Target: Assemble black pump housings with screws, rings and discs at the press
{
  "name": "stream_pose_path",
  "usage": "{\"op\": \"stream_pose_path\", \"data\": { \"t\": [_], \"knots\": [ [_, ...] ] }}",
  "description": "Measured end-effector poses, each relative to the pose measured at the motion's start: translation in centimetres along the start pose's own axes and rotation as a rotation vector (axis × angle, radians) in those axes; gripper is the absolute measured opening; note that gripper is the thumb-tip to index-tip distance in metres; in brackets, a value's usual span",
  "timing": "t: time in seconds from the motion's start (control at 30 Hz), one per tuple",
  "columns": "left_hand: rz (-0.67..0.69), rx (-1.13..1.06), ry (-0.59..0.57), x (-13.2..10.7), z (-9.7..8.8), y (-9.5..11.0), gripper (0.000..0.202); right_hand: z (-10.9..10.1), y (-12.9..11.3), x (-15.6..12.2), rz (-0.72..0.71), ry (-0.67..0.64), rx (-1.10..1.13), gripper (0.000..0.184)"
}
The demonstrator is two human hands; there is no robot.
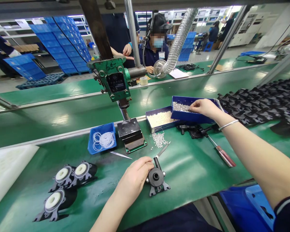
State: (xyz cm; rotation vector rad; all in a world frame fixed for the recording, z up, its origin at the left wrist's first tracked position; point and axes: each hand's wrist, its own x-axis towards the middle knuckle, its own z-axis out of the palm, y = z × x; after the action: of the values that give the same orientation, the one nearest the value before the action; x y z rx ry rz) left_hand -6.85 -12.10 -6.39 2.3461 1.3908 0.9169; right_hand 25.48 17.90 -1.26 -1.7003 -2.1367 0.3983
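My left hand [136, 175] is closed on the left side of a black pump housing [156, 178], which rests on the green bench with its short pipe pointing away from me. Over a blue bin of small metal screws [181, 107], my right hand [204, 108] has its fingers pinched together among the pieces; whatever is between the fingertips is too small to make out. That bin sits tilted, partly over another blue bin [149, 121] filled with cream-coloured small parts. Loose little metal rings [159, 140] lie in a heap in front, beside tweezers [163, 150].
A green press [114, 80] stands above a black block [129, 129]. White rings fill a blue tray [89, 146]. Several housings with white rings [53, 200] lie left. On the right are a screwdriver [224, 156] and rows of black parts [261, 100]. A co-worker [157, 48] sits opposite.
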Motion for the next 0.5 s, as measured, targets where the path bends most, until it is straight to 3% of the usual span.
{"op": "stream_pose_path", "data": {
  "t": [0.17, 0.33, 0.43, 0.5],
  "knots": [
    [-0.036, 0.077, -0.125, -1.2, -0.7, 0.4, 0.037, 0.0, -0.1, -0.4, 0.02, 0.099, 0.025, 0.009],
    [-0.18, -0.073, -0.219, -2.6, -0.5, 0.9, 0.063, -0.1, -0.5, -1.0, 0.034, 0.33, 0.135, 0.013],
    [-0.208, -0.176, -0.227, -3.3, 0.6, 0.8, 0.082, 0.0, -2.7, -3.6, -0.11, 0.462, 0.361, 0.011],
    [-0.213, -0.229, -0.18, -3.6, 1.6, 0.7, 0.083, 0.4, -5.0, -7.0, -0.249, 0.444, 0.463, 0.012]
  ]
}}
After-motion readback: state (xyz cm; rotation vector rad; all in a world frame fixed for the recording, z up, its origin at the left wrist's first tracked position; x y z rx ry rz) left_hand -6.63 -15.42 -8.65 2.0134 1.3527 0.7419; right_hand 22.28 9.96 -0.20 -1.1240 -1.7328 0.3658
